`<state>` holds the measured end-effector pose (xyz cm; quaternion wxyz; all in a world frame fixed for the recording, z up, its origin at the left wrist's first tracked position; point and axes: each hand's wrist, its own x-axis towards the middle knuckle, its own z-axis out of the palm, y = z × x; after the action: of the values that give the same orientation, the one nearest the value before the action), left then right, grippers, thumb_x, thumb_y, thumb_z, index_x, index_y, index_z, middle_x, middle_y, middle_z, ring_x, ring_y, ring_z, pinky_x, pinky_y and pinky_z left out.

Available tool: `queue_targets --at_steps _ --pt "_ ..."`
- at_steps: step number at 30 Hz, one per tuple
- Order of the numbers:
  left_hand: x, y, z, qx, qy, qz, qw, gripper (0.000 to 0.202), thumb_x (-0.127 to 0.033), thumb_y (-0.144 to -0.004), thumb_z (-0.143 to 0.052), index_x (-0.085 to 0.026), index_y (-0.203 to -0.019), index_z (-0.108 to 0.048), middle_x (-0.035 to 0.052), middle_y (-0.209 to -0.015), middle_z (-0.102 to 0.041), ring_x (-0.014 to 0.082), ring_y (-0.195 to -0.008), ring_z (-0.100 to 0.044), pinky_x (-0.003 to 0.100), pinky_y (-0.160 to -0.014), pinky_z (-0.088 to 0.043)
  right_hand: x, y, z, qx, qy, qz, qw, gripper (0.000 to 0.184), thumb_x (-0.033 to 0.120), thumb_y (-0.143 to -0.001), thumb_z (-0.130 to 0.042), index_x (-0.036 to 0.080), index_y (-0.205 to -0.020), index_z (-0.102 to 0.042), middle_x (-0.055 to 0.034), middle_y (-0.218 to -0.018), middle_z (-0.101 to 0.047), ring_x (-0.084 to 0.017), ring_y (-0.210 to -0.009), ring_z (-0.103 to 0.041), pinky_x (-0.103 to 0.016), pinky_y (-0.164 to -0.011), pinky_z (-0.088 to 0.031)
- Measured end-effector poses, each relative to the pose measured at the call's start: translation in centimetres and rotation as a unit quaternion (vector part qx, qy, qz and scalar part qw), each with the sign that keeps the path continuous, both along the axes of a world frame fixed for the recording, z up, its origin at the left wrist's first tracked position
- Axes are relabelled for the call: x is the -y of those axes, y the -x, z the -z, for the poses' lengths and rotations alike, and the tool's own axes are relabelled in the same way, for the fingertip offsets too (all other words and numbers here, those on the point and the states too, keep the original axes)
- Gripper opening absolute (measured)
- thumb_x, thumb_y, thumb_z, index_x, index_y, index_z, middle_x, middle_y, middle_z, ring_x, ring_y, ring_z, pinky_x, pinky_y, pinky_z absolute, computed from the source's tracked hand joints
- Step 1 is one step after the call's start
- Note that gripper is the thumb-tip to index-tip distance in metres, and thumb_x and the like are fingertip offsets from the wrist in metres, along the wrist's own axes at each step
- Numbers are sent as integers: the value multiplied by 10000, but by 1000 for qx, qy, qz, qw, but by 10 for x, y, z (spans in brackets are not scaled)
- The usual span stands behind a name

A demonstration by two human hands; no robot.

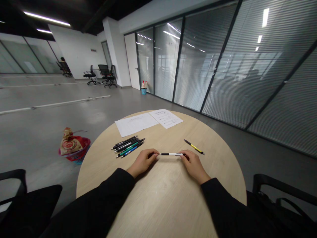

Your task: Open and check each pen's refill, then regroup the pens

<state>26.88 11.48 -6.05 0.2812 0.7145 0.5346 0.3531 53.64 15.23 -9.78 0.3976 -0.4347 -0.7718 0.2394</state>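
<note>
Both my hands hold one white pen (171, 154) with a black band, level just above the round wooden table (163, 198). My left hand (143, 162) pinches its left end, fingers closed. My right hand (194, 164) grips its right end, fingers closed. A yellow and black pen (193, 146) lies just beyond my right hand. A bunch of several dark, green and blue pens (128, 146) lies beyond my left hand.
Two white paper sheets (148, 121) lie at the table's far edge. A red basket with a paper bag (73, 147) stands on the floor at left. Black chairs (279, 201) flank the table. Glass walls with blinds run along the right.
</note>
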Motion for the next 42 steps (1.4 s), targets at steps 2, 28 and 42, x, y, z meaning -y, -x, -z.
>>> queue_targets --at_steps 2,28,42 --pt "1 0 -1 -1 -2 -2 1000 313 -391 -898 -533 -152 -923 -734 53 -812 -711 177 -713 -587 279 -696 -437 -2 -1 1 5 -2 9 1000 206 254 -914 -517 195 -970 -706 -68 -936 -704 -208 -834 -619 -324 -768 -472" --pt "-10 18 6 -22 -65 -118 991 271 -375 -891 -504 -171 -911 -681 50 -843 -709 199 -759 -619 300 -717 -463 -8 -9 4 100 4 42 994 221 263 -906 -527 190 -898 -735 -69 -867 -695 -206 -814 -618 -308 -758 -450" --pt "-1 0 3 -17 -24 22 999 312 -380 -929 -516 -163 -964 -737 69 -881 -742 187 -761 -634 280 -719 -473 5 7 -4 59 -62 -18 996 136 225 -903 -585 202 -987 -689 -83 -958 -649 -240 -956 -564 -389 -873 -449"
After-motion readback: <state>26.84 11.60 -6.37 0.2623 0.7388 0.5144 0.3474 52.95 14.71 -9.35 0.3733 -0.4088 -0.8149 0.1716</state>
